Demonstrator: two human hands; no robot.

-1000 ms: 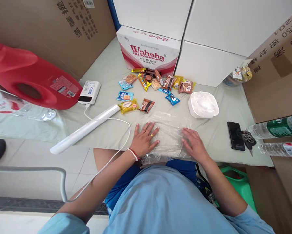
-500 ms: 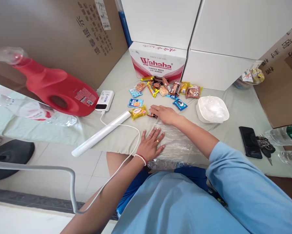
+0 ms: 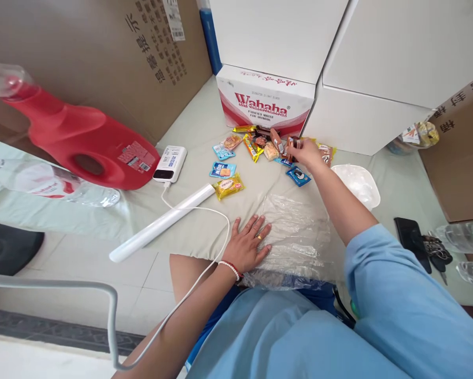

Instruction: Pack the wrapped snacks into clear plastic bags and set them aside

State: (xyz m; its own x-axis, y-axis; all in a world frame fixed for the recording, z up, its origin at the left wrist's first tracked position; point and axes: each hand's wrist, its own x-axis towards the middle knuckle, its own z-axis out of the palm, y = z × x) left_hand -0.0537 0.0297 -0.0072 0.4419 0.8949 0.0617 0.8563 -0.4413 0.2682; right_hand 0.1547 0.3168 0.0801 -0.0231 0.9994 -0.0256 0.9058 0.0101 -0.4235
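My left hand (image 3: pixel 247 246) lies flat with fingers spread, pressing the left edge of a crinkled clear plastic sheet (image 3: pixel 295 237) on the cloth. My right hand (image 3: pixel 308 153) reaches to the snack pile at the back, its fingers closed on a small brown snack packet (image 3: pixel 292 143). The fingers partly cover the packets there. Just in front of that hand lies a dark blue packet (image 3: pixel 298 176). A yellow packet (image 3: pixel 229 186) and a light blue packet (image 3: pixel 222 169) lie to the left, apart from both hands.
A white tube (image 3: pixel 161 223) and a power bank (image 3: pixel 170 164) with a white cable lie left. A red jug (image 3: pixel 90 142) lies beyond them. The Wahaba-style printed carton (image 3: pixel 265 102) stands behind the snacks. Right are a white bowl (image 3: pixel 372 184), a phone (image 3: pixel 412 242) and keys (image 3: pixel 437 250).
My right hand has moved right and back to the pile. The brown packet that was under it beside the yellow one is gone from there. My left hand stays flat on the plastic.
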